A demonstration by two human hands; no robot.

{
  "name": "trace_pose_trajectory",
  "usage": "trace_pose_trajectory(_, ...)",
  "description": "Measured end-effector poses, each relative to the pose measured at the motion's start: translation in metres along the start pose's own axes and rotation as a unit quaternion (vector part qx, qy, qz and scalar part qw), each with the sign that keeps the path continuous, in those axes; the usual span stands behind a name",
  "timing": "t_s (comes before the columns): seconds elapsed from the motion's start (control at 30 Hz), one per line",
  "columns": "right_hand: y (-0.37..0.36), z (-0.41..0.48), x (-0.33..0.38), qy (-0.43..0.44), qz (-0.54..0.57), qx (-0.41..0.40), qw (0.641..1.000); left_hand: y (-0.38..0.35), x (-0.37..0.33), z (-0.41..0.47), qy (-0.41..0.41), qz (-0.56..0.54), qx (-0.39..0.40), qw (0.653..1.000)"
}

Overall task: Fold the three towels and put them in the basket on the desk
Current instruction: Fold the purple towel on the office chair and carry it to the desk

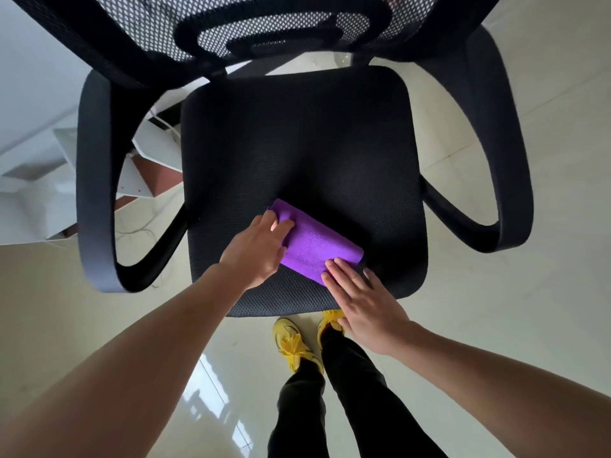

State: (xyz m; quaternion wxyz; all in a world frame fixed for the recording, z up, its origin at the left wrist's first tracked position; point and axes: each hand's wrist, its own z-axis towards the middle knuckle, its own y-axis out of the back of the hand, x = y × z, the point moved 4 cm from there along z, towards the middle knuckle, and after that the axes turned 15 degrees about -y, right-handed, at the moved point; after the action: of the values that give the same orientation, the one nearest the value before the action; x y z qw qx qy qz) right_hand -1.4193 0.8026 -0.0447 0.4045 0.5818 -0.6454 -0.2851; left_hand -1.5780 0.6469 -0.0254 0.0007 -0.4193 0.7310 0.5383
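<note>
Near me, my right hand [367,305] lies flat, fingers straight, on the near right corner of the folded purple terry towel [314,246]. My left hand [254,249] curls its fingers over the towel's left end. The towel lies near the front edge of the black mesh office chair seat [297,143].

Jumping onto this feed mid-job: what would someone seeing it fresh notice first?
A bright purple towel, folded into a small rectangle, lies near the front of the black mesh chair seat. The left hand touches its left end, and the right hand presses flat on its near right corner. Below the seat's front edge, yellow shoes stand out against the glossy pale floor.
</note>
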Motion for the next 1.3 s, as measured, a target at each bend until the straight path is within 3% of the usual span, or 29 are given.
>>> trace_pose_trajectory(0.1,0.033,0.013,-0.004,0.006,0.097,-0.092,0.991,0.020,0.000,0.009,-0.016,0.099,0.016,0.995)
trace_pose_trajectory(0.2,0.059,0.035,-0.014,-0.086,0.121,-0.159,0.976,0.024,0.009,0.019,-0.020,0.142,0.072,0.987)
trace_pose_trajectory(0.3,0.051,0.051,-0.016,-0.171,0.107,-0.072,0.977,0.013,0.012,0.026,-0.014,0.139,0.112,0.984)
trace_pose_trajectory(0.37,0.039,0.053,-0.010,-0.188,0.122,-0.028,0.974,0.006,0.010,0.025,-0.016,0.134,0.092,0.987)
trace_pose_trajectory(0.6,0.030,0.032,0.003,-0.212,0.120,-0.001,0.970,-0.004,-0.010,-0.012,-0.038,0.137,0.018,0.990)
trace_pose_trajectory(0.87,0.072,-0.092,0.027,-0.201,0.073,-0.099,0.972,0.013,-0.085,-0.098,-0.124,0.079,0.027,0.989)
trace_pose_trajectory(1.17,0.140,-0.237,0.007,-0.287,0.071,-0.183,0.938,0.079,-0.218,-0.129,-0.230,0.187,0.018,0.955)
trace_pose_trajectory(1.3,0.188,-0.309,-0.039,-0.339,0.060,-0.258,0.902,0.130,-0.309,-0.106,-0.289,0.236,-0.008,0.928)
